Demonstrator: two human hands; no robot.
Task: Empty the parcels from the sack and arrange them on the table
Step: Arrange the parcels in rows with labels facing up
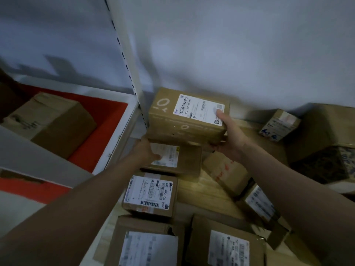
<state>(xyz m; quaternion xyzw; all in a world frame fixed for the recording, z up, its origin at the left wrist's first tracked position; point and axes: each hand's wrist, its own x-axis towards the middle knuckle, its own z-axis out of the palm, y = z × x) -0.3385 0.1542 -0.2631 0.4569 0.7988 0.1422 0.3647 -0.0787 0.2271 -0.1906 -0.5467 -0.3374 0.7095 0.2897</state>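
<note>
A large brown parcel [187, 117] with a white shipping label stands against the wall at the table's far end. My right hand [229, 139] grips its right end, thumb on the label and fingers under the edge. My left hand [147, 150] holds its lower left corner, thumb lying over a flatter labelled parcel [178, 160] just below. Several more brown parcels lie in front on the wooden table [194, 191]: one labelled 502 303-00 044 [151, 194], two at the bottom edge [148, 244] [226, 244]. No sack is in view.
A white metal shelf upright [132, 73] rises left of the held parcel. Its red-lined shelf [107, 120] holds a brown box [53, 121]. Small parcels [279, 124] [226, 173] [261, 204] and a big box [330, 131] crowd the right side.
</note>
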